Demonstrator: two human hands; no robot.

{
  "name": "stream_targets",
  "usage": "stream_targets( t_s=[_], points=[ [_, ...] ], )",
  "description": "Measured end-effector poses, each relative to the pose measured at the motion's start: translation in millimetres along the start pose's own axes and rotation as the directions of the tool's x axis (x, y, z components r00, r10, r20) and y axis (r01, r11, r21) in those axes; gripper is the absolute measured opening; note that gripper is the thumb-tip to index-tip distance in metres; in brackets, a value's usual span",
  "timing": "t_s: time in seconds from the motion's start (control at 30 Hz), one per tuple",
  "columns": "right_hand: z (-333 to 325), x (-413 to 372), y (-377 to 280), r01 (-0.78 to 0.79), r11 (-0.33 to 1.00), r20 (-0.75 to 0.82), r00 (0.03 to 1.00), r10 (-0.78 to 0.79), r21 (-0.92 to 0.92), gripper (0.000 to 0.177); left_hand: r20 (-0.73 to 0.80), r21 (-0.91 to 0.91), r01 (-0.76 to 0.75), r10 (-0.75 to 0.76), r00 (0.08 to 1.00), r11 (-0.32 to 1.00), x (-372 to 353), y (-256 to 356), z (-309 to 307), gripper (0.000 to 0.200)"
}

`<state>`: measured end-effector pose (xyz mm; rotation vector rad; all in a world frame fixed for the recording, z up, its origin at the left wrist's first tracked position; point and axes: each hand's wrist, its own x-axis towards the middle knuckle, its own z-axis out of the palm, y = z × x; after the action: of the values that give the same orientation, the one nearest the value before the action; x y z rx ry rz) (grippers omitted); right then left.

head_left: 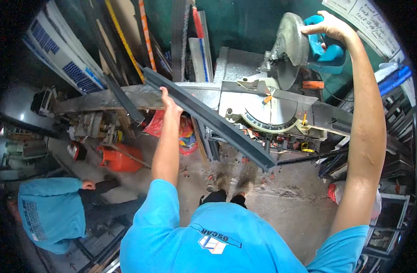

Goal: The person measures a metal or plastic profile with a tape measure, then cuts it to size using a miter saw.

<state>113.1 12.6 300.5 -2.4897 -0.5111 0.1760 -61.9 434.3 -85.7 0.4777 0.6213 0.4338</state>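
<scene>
Blue shirt [217, 236] at bottom. L hand [170, 101] closed round long dark bar [226, 130], mid frame, slanting. R hand [329, 28] grips saw handle [326, 52], top right. Only one hand on bar, so far end could swing, hit blade [288, 45]. Tight room: junk both sides, other person [49, 214] bottom left.

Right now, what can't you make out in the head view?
Right hand grip on the saw head: head view, palm side hidden by the hand itself; open or shut unclear.
Left hand fingertips: head view, behind the dark profile it holds.
Profile's far end: head view, lost among leaning stock, top left.
Wall notes: head view, cut by the top-right edge, too small to read.
</scene>
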Motion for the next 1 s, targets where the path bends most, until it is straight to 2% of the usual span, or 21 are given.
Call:
stream_targets(
  t_s=[0.03,0.17,0.23,0.33,0.37,0.4,0.43,0.5,0.53,0.57,0.6,0.63,0.67,0.73,0.8,0.83,0.87,0.9,0.93,0.97,1.0],
  points=[
    [1,1,-2,-0.017,1.000,-0.010,1.000,0.017,-0.010,0.085,0.016,0.015,-0.003,0.003,1.000,1.000,15,1,-4,0.096],
    [3,-10,-8,-0.079,0.996,-0.032,0.996,0.078,-0.041,0.085,0.022,-0.040,-0.022,0.023,0.999,0.999,61,1,-13,0.094],
    [-9,8,4,-0.107,0.993,-0.050,0.993,0.105,-0.048,0.085,-0.193,-0.022,-0.235,0.227,0.955,0.972,62,-1,2,0.091],
    [-9,3,-5,-0.119,0.986,-0.045,0.992,0.115,-0.113,0.086,-0.179,-0.045,-0.194,0.183,0.967,0.980,108,-1,-40,0.087],
    [-8,3,-6,-0.119,0.981,-0.076,0.991,0.109,-0.150,0.085,-0.334,0.216,-0.254,0.315,0.888,0.943,91,-6,-29,0.084],
    [-7,2,-7,-0.120,0.975,-0.106,0.989,0.101,-0.187,0.084,-0.333,0.218,-0.248,0.310,0.890,0.944,70,-6,-21,0.084],
    [-12,-5,-4,-0.056,0.996,-0.037,0.998,0.053,-0.075,0.084,-0.324,0.374,-0.192,0.322,0.890,0.907,59,-6,-20,0.086],
    [-11,-5,-6,-0.069,0.996,-0.009,0.998,0.069,-0.063,0.086,-0.314,0.663,-0.068,0.359,0.879,0.746,49,-4,-19,0.082],
    [-11,-5,-8,-0.078,0.996,0.020,0.997,0.079,-0.049,0.087,-0.310,0.664,-0.066,0.354,0.883,0.745,60,1,-29,0.082],
    [-17,-7,-14,-0.071,0.997,0.117,0.991,0.072,-0.014,0.089,-0.252,0.797,-0.004,0.339,0.906,0.604,79,9,-50,0.079],
    [-15,-2,-9,-0.080,0.997,0.116,0.990,0.081,-0.015,0.089,-0.201,0.899,0.048,0.313,0.928,0.436,90,14,-63,0.077],
    [-12,8,-1,-0.077,0.989,0.008,0.997,0.079,-0.127,0.088,-0.146,0.967,0.072,0.301,0.942,0.243,82,20,-63,0.070],
    [-10,11,1,-0.084,0.967,-0.100,0.993,0.062,-0.239,0.086,-0.143,0.968,0.070,0.296,0.945,0.243,78,24,-69,0.070],
    [-11,10,6,-0.086,0.981,-0.055,0.995,0.078,-0.172,0.085,0.283,0.924,-0.147,0.372,0.884,-0.353,69,30,-77,0.058],
    [-9,9,10,-0.064,0.998,-0.021,0.998,0.064,-0.008,0.084,0.379,0.897,-0.230,0.387,0.840,-0.378,8,13,-36,0.052],
    [-10,11,7,-0.108,0.993,-0.021,0.994,0.107,-0.046,0.078,0.458,0.867,-0.297,0.408,0.790,-0.400,-25,-4,-16,0.045],
    [-10,12,9,-0.113,0.993,-0.023,0.993,0.112,-0.044,0.078,0.562,0.822,-0.461,0.346,0.752,-0.333,-43,-24,-10,0.032],
    [-10,12,10,-0.107,0.994,-0.021,0.994,0.107,-0.035,0.076,0.797,0.592,-0.620,0.261,0.545,-0.515,-59,-41,-2,0.030],
    [-9,11,11,-0.102,0.994,-0.018,0.995,0.102,-0.027,0.073,0.805,0.540,-0.629,0.127,0.579,-0.559,-83,-52,13,0.036],
    [-9,9,9,-0.094,0.995,-0.018,0.995,0.093,-0.020,0.071,0.856,0.479,-0.708,0.095,0.509,-0.520,-86,-66,17,0.046],
    [-9,6,6,-0.093,0.995,-0.023,0.995,0.092,-0.022,0.071,0.872,0.418,-0.703,0.037,0.488,-0.575,-91,-79,21,0.054]
  ],
)
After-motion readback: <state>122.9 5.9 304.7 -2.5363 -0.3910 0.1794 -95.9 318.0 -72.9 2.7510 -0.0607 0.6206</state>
